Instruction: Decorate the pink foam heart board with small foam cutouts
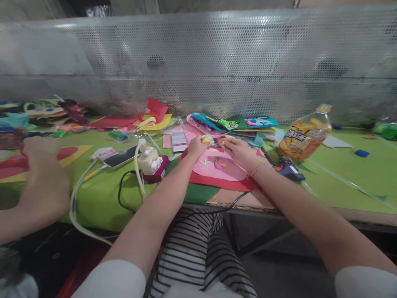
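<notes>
My left hand (pixel 196 147) is closed around a yellow lump of modelling clay (pixel 205 140) with clear plastic about it. Close by on the right, my right hand (pixel 238 151) pinches a small bit of yellow clay (pixel 223 142) between thumb and fingers. Both hands are just above a pink paper shape (pixel 206 171) lying on red paper (pixel 198 179). On the pink paper sit a curled purple and yellow clay piece (pixel 221 163) and a small green clay mark (pixel 205 162). My wrists rest near the paper's far corners.
A drink bottle (pixel 305 134) and a dark blue tool (pixel 290 169) stand right of my hand. Left are a power strip (pixel 155 167), cables and a phone (pixel 122 156). Decorated paper crafts (pixel 235 122) lie behind. Another person's arm (pixel 43 178) rests at far left.
</notes>
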A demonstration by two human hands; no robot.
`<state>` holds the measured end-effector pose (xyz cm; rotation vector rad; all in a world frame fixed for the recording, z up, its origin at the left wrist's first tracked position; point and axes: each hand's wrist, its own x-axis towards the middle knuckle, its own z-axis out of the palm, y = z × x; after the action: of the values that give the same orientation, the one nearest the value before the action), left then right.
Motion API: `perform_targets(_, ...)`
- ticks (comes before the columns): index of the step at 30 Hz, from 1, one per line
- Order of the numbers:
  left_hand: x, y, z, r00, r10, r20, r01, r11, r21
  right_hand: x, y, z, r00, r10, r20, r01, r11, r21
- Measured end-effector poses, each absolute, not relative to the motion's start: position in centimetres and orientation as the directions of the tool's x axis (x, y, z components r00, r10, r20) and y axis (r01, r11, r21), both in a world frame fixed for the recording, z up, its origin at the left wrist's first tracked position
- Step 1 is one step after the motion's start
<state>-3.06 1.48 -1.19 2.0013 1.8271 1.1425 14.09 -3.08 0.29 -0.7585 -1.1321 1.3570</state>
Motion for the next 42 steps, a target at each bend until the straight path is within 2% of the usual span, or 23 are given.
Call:
perform_targets(4,-3.07,1.34,-1.38,-0.053,0.912,0.407,0.745,-0.235,0.624,14.03,-3.49,0.57,-0.166,0.962,0.215,-0.344,0.148,-0.927)
perform_targets(11,-2.97,1.17,-1.37,-0.026,0.918,0.396,0.737,-0.25,0.628,14.0,-3.42,0.56,-0.147,0.974,0.172,-0.356,0.11,-0.928)
perform_targets(18,-2.97,1.38,-1.71,-0.021,0.914,0.405,0.72,-0.267,0.641,14.09,-3.35,0.45,-0.116,0.963,0.242,-0.268,0.204,-0.941)
perform_targets(22,-2.99,1.45,-1.84,-0.024,0.908,0.419,0.716,-0.277,0.641,14.08,-3.27,0.44,-0.082,0.978,0.19,-0.307,0.156,-0.939)
perform_targets(27,-3.03,1.37,-1.64,-0.021,0.923,0.384,0.722,-0.252,0.644,13.95,-3.5,0.59,-0.151,0.97,0.19,-0.375,0.121,-0.919)
perform_targets(31,-3.04,1.4,-1.74,-0.013,0.922,0.388,0.716,-0.262,0.647,13.99,-3.44,0.5,-0.154,0.96,0.233,-0.334,0.172,-0.927)
perform_targets(38,-3.15,1.78,-2.03,-0.012,0.898,0.441,0.686,-0.313,0.656,14.01,-2.95,0.13,-0.074,0.986,0.151,-0.314,0.12,-0.942)
perform_targets(42,-2.83,1.63,-1.82,0.014,0.893,0.45,0.585,-0.373,0.721,14.13,-2.75,-0.3,-0.132,0.963,0.235,-0.218,0.203,-0.955)
